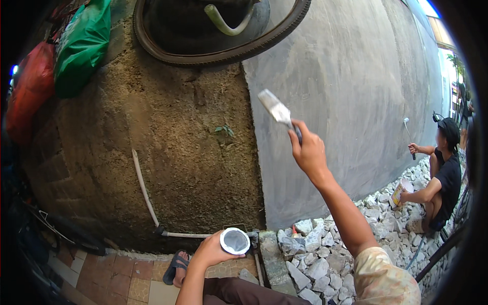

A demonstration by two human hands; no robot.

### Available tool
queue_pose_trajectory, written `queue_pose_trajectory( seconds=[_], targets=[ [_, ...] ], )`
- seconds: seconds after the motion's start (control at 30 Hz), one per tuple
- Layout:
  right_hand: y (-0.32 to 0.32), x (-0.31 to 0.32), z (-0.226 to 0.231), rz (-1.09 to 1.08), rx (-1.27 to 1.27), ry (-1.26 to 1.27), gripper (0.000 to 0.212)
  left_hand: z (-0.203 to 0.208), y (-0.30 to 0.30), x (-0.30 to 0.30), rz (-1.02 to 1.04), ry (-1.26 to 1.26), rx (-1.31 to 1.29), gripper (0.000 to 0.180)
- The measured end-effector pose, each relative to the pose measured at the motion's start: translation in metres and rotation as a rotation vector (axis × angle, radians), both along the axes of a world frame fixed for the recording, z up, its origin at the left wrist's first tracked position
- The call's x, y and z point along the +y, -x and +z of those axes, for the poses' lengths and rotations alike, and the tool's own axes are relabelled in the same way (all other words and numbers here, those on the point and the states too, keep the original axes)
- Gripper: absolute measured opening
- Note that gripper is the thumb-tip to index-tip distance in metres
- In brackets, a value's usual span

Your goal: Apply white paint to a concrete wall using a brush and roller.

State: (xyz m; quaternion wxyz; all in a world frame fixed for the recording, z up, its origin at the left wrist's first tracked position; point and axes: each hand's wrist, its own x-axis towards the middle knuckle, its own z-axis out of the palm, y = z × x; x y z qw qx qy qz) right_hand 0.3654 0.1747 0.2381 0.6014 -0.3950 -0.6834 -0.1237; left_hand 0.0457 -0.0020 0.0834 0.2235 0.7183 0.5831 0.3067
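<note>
My right hand (308, 152) is closed round the dark handle of a flat paintbrush (275, 105). Its pale bristles point up and left, in front of the smooth grey wall (325, 76) near where it meets the rough brown wall. I cannot tell whether the bristles touch the surface. Low down, my left hand (209, 250) grips a small round cup (235, 241) with a white-smeared rim. Greyish contents show inside it.
A tyre (213, 62) hangs above. Green (84, 48) and red (31, 86) bags hang at left. A pipe (142, 190) runs down the brown wall (193, 152). White rocks (325, 259) line the wall's foot. At right a person (446, 173) squats with a small roller (408, 129) and a bucket (401, 190).
</note>
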Motion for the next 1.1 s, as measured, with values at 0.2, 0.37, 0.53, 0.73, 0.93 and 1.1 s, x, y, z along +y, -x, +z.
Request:
queue_pose_trajectory(
  seconds=[0.2,0.37,0.53,0.73,0.93,1.1],
  targets=[
    [0.008,0.025,-0.066,-0.042,-0.039,0.111,0.022,0.0,-0.003,0.0,0.003,-0.017,0.008,0.077],
    [0.0,-0.005,-0.268,-0.04,-0.199,0.564,0.024,-0.006,0.003,0.0,-0.024,-0.059,0.008,0.076],
    [-0.012,-0.013,-0.34,-0.047,-0.339,0.792,0.029,-0.009,0.003,-0.003,-0.023,-0.037,0.041,0.075],
    [-0.027,0.021,-0.151,-0.064,-0.226,0.338,0.022,-0.008,0.003,0.0,-0.038,-0.018,-0.023,0.077],
    [-0.03,0.017,0.039,-0.047,0.02,0.032,0.024,-0.008,0.001,0.004,-0.003,0.005,-0.013,0.078],
    [-0.035,0.056,-0.028,-0.09,-0.013,0.031,0.023,-0.017,0.003,0.005,-0.01,0.003,0.021,0.078]
  ],
)
